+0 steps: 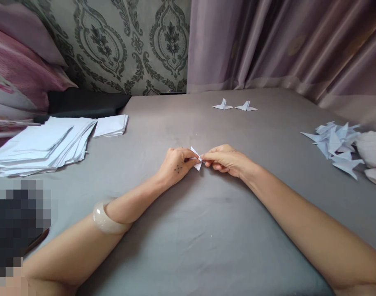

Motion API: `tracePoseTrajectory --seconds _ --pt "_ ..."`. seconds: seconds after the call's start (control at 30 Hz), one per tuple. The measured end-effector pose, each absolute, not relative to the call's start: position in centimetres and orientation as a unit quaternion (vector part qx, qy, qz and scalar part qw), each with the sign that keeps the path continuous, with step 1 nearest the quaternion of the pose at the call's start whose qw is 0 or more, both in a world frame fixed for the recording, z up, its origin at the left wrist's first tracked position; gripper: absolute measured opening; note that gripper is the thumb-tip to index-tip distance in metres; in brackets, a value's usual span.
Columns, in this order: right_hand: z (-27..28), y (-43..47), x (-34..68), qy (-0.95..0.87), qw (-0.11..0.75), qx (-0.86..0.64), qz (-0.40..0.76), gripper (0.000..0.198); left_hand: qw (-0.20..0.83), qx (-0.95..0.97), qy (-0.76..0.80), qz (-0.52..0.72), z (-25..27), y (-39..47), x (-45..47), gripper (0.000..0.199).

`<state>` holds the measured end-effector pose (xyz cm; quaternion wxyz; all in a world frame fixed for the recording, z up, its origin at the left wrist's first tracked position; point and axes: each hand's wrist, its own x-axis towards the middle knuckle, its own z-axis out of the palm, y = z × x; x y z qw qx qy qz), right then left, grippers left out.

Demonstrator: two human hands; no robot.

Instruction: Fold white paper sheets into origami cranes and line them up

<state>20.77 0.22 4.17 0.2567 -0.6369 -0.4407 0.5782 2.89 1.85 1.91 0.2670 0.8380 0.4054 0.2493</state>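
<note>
Between my two hands is a small piece of folded white paper [198, 166], with pointed ends sticking out above and below the fingers. My left hand [179, 161] pinches it from the left side. From the right, the thumb and fingers of my right hand [226, 160] close on its edge. The fingertips cover much of the paper, so its full shape is hidden. Farther back stand two folded paper birds [224, 105], side by side. A heap of similar folded paper shapes [335, 139] lies at the right.
A thick stack of white paper sheets [42, 144] lies at the left, beside a smaller paper stack [111, 125]. Behind them is a black flat object [86, 102]. A pale cloth bundle [372, 156] sits at the right edge. Curtains [224, 45] hang at the back. A blurred-out patch covers the lower left.
</note>
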Motion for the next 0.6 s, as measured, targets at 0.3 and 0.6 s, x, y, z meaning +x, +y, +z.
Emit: tracePoseTrajectory --seconds 0.3,0.6 --pt "4.13 -0.15 20.42 -0.463 0.252 -0.655 0.541 0.013 0.259 0.834 0.429 0.229 2.21 1.57 3.1 0.012" --pt "4.15 0.11 20.43 -0.447 0.255 -0.664 0.542 0.013 0.282 0.832 0.409 0.246 2.31 1.68 3.01 0.014"
